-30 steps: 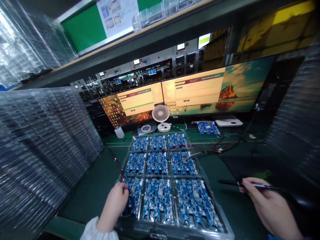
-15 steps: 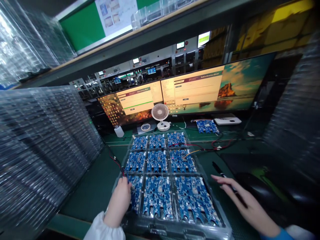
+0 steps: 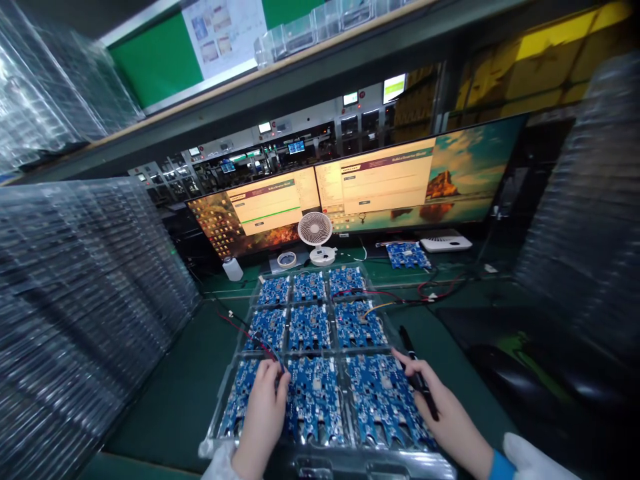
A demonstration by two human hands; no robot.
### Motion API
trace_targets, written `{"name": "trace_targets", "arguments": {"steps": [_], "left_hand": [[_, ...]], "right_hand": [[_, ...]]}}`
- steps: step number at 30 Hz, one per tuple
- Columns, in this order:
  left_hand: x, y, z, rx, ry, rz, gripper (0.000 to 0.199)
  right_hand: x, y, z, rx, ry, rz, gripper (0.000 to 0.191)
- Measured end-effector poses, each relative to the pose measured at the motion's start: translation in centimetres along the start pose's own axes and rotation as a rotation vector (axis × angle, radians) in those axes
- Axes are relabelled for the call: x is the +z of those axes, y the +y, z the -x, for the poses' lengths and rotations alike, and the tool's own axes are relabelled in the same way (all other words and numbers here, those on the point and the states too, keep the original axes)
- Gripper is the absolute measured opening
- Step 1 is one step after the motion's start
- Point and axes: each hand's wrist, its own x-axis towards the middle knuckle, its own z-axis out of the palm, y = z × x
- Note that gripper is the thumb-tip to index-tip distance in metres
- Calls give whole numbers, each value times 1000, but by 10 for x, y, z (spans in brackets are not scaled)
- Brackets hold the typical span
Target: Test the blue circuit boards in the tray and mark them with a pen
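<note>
My left hand (image 3: pixel 264 408) is closed over the front-left part of a clear plastic tray (image 3: pixel 212 433). Its fingers pinch a thin red and black cable (image 3: pixel 254 335), whose tip is hidden by them. Blue circuit boards (image 3: pixel 315 393) fill the tray's compartments in rows. Over the tray's right edge, my right hand (image 3: pixel 440 403) has a black pen (image 3: pixel 407 343) gripped among its fingers, with the index finger stretched toward the front-right board (image 3: pixel 385 393). An orange wire (image 3: pixel 376 308) and a second red cable (image 3: pixel 373 291) lead to boards on the right side.
Stacked clear trays (image 3: pixel 90 287) wall off the left, and another stack (image 3: pixel 575 193) stands at right. Behind the tray are a small fan (image 3: pixel 315 229), a tape roll (image 3: pixel 287 260), a white bottle (image 3: pixel 233 269), a separate board (image 3: pixel 407 255) and two monitors (image 3: pixel 270 207).
My left hand has moved right along the tray's front row with the cable. My right hand, carrying the pen, has come left from beside the tray to over its right edge.
</note>
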Motion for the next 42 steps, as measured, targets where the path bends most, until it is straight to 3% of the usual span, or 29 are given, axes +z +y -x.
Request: {"name": "trace_targets", "arguments": {"steps": [10, 15, 20, 23, 29, 33, 42], "left_hand": [[-4, 6, -5, 25, -78, 69, 26], [-3, -4, -2, -25, -119, 4, 26], [7, -19, 3, 13, -3, -148, 21], [9, -14, 3, 29, 69, -188, 20], [10, 16, -9, -60, -206, 93, 10], [15, 19, -16, -28, -213, 121, 10], [13, 13, -20, 41, -260, -131, 15]], "right_hand": [[20, 2, -19, -11, 28, -6, 15], [21, 4, -25, -7, 32, -15, 17], [21, 9, -24, 12, 36, -27, 23], [22, 11, -24, 24, 42, -35, 26], [20, 12, -23, 41, 26, -49, 28], [19, 14, -23, 46, 3, -52, 29], [21, 17, -22, 59, -32, -49, 30]]}}
